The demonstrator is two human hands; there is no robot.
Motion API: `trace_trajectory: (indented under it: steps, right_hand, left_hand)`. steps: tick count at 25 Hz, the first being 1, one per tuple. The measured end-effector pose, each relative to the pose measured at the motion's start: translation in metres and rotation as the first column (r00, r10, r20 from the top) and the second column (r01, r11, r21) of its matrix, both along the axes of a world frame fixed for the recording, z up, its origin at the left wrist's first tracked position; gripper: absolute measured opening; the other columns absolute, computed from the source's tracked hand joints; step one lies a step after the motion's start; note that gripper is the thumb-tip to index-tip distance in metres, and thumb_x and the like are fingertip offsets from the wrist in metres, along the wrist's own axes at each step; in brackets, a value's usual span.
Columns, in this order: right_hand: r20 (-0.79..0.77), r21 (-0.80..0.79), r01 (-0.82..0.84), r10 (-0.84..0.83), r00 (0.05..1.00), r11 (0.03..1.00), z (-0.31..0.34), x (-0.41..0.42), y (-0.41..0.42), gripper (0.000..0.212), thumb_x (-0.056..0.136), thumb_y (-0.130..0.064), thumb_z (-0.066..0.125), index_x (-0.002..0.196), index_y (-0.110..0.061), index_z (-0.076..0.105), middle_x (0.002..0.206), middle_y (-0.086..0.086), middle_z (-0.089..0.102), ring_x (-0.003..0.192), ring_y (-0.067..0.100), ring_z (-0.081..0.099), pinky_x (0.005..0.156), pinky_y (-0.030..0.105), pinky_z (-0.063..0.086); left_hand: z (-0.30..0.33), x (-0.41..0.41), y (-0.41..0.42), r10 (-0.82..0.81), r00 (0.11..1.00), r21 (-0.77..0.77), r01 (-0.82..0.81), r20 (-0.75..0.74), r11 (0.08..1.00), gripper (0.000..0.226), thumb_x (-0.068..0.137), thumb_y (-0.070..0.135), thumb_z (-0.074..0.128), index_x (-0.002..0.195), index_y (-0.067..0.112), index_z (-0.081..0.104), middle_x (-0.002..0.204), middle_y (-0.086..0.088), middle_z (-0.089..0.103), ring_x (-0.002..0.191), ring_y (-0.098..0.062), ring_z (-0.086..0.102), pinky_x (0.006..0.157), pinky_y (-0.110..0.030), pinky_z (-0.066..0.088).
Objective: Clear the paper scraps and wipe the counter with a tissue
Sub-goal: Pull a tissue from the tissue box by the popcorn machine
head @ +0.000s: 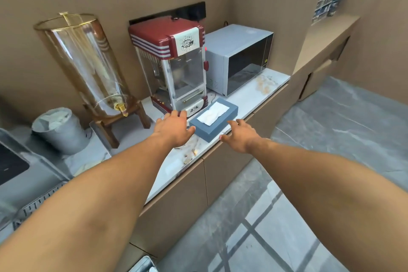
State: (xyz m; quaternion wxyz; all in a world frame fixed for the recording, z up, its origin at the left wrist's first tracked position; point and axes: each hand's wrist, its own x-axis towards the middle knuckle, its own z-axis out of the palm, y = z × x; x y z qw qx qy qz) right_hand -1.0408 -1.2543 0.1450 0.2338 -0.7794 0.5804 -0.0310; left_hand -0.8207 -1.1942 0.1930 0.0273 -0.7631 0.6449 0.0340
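A blue-grey tissue box (215, 127) lies on the marbled white counter (247, 100), with a white tissue (212, 113) showing in its top slot. My left hand (175, 128) hovers just left of the box, fingers spread and empty. Over the counter's front edge, at the box's near right corner, my right hand (239, 136) is open too. Small brownish paper scraps (191, 155) lie near the front edge below my left hand. More scraps (265, 85) are scattered in front of the microwave.
Along the wall stand a glass drinks dispenser (88, 66) on a wooden stand, a red popcorn machine (174, 66) and a silver microwave (238, 57). A small grey bin (59, 128) with a liner sits at the left. Brown cabinets lie below; grey tiled floor at right.
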Motion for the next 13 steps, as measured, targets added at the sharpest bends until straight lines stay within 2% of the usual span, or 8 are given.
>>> trace_trajectory:
  steps: [8,13]
  right_hand:
    - [0.033,0.037,-0.055,0.054,0.998,0.998,-0.033,-0.002,-0.089,0.074,0.088,-0.058,0.051,0.15,-0.025,0.027,0.153,0.007,0.03,0.133,0.029,0.041,0.113,0.051,0.035]
    - [-0.031,0.025,-0.088,0.089,0.996,0.996,-0.048,0.017,-0.163,0.07,0.092,-0.042,0.06,0.151,-0.02,0.028,0.152,0.008,0.03,0.136,0.029,0.034,0.113,0.045,0.035]
  left_hand:
    - [-0.042,0.003,-0.081,0.048,0.999,0.094,-0.046,-0.017,0.994,0.06,0.097,0.054,0.043,0.143,0.016,0.039,0.143,-0.011,0.047,0.13,-0.032,0.045,0.104,-0.05,0.039]
    - [-0.073,0.024,-0.152,0.047,0.997,0.133,-0.04,-0.053,0.99,0.054,0.097,0.047,0.049,0.14,0.015,0.041,0.139,-0.013,0.049,0.126,-0.033,0.048,0.101,-0.049,0.042]
